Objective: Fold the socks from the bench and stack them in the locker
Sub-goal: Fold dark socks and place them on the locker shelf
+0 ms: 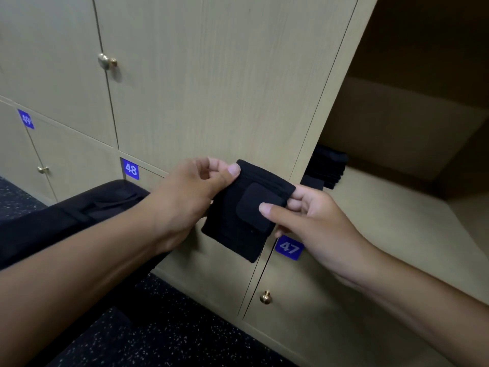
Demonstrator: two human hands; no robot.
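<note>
Centre of frame: folded black sock, held in the air before the closed locker doors, just left of the open locker
Left hand: thumb and fingertips pinching the sock's upper left corner; remaining fingers curled behind the cloth
Right hand: thumb pressed on the face of the fold, index finger along the upper right edge; pinching the right side; other fingers curled beneath
Step in hand: fold judged complete or nearly so; squaring up before stacking
Next move: carrying rightward into the opening and setting flat on the stack of socks; likely needs edges kept aligned and a release without springing the fold
Stack: dark folded pieces at right of centre, on the locker shelf near its left wall; count not discernible
Sock material: soft matte knit, limp; rectangular outline with a smaller flap layered on top
Lockers: pale wood-grain laminate, smooth; round brass knobs; blue number plates
Lower left: black padded bench; dark speckled floor
</note>
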